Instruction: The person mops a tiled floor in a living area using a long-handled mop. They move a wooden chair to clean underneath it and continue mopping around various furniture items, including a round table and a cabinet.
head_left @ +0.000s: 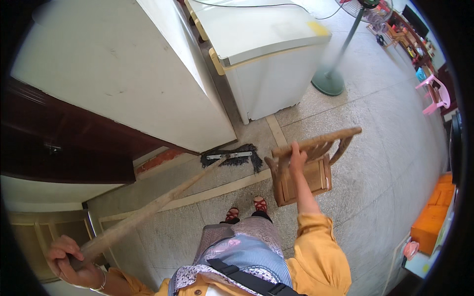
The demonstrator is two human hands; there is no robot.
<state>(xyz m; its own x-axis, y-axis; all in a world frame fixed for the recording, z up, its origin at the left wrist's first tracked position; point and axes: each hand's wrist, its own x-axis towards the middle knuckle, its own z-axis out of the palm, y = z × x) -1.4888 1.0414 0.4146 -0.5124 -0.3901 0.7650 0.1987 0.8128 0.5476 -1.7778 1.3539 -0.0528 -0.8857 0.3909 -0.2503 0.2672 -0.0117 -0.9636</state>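
At the lower left my left hand is closed round the top end of a mop's wooden handle. The handle slants away to the mop head, whose dark strands lie on the floor by the foot of a white wall. My right hand grips the top rail of a wooden chair, with its fingers partly hidden behind the rail. The chair's slatted back faces up toward me. Whether its legs touch the floor, I cannot tell.
Beyond the mop stands a white chest freezer. A green fan base is to its right. Dark red doors are at the left. A pink plastic chair and an orange cabinet line the right side. My sandalled feet are close by.
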